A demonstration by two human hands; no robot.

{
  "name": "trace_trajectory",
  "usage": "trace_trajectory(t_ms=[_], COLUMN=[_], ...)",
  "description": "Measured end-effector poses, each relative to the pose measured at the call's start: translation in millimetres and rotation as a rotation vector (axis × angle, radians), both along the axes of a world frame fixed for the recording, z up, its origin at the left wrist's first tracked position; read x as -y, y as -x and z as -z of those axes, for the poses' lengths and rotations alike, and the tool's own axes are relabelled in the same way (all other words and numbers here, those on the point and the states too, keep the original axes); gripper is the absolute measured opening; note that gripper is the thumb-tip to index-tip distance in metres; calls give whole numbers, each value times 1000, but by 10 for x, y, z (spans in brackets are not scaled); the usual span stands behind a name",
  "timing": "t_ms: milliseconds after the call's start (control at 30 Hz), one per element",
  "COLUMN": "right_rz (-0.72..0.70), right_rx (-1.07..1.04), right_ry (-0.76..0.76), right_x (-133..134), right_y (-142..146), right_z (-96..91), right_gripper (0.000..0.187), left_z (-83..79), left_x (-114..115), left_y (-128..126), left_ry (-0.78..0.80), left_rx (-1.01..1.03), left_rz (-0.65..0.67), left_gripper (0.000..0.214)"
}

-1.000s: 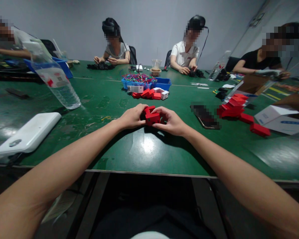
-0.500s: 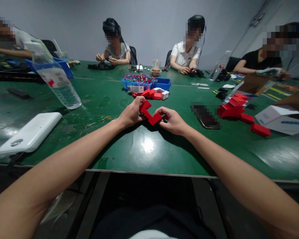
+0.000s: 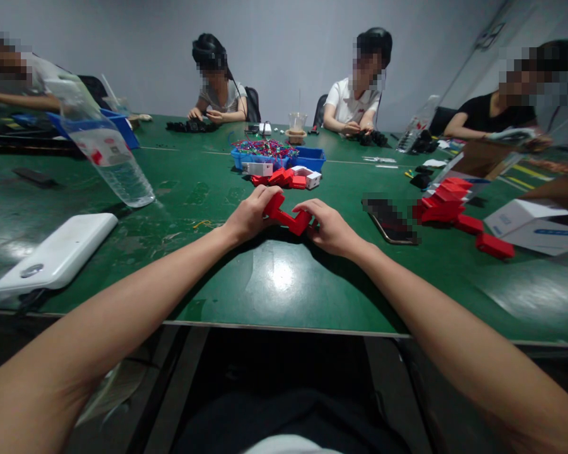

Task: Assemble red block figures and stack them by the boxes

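Between my hands is a red U-shaped bracket [image 3: 286, 217], lifted a little above the green table [image 3: 227, 284]. My left hand [image 3: 250, 214] is closed on its left end, thumb on top. My right hand [image 3: 331, 227] grips the right end between thumb and fingers; some fingertips are hidden behind the part. Just beyond my hands lie several red parts [image 3: 284, 176] with a white part [image 3: 312, 176] at their right and another white block [image 3: 258, 169] at their left.
Behind them stand a blue bin of coloured wires [image 3: 260, 157] and a second blue bin [image 3: 312, 157]. To my right are a phone [image 3: 390, 221], stacked red parts [image 3: 445, 202] and a white box [image 3: 539, 224]. Leftward are a water bottle [image 3: 111, 151] and a white device [image 3: 57, 252]. Several people sit opposite.
The red bracket has been tilted in my hands, so its opening now faces more upward and its inner side shows. My right hand has turned slightly with it.
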State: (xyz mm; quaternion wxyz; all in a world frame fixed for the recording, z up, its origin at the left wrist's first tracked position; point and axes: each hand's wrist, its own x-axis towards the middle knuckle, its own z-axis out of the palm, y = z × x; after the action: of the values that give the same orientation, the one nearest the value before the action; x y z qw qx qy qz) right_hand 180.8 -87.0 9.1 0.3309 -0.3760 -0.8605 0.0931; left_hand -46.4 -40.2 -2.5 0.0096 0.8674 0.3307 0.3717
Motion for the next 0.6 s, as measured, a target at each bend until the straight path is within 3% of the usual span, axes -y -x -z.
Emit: trace_trajectory(t_ms=[300,600], right_rz=[-26,67], right_rx=[49,54], right_ry=[-18,41], right_x=[28,19], right_y=[-6,-6], right_z=[14,27], right_gripper=[57,50], left_z=[-26,-36], left_x=[85,90], left_y=[-39,-38], left_ry=[-26,-217], left_rx=[-120,-40], left_rz=[-138,5], left_gripper=[55,65])
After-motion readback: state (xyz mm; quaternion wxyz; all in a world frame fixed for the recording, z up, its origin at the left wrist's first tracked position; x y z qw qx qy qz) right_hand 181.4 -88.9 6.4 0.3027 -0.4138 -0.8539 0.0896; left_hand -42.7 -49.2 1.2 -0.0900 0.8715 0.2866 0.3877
